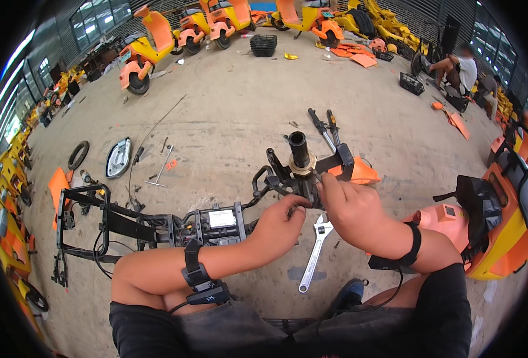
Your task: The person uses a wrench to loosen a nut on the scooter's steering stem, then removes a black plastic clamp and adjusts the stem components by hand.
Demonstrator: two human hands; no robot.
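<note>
A black scooter frame (135, 225) lies on the floor in front of me, with its dark steering tube (298, 149) standing up at the right end. A brass-coloured ring nut (303, 165) sits around the tube's base. My left hand (280, 224) is closed at the near side of this end, thumb and forefinger pinched together; what they grip is hidden. Beside the ring nut my right hand (350, 206) is closed, fingers curled, and its grip on something small and dark cannot be made out. Below the hands, a silver adjustable wrench (316, 253) lies on the floor.
Bolt-cutter-like long handles (323, 128) lie beyond the tube. A T-handled tool (163, 167), a silver-rimmed panel (118, 158) and a tyre (79, 155) are at left. An orange-yellow scooter body (502, 209) stands close right. Scooters (150, 48) line the back; a person (464, 71) sits far right.
</note>
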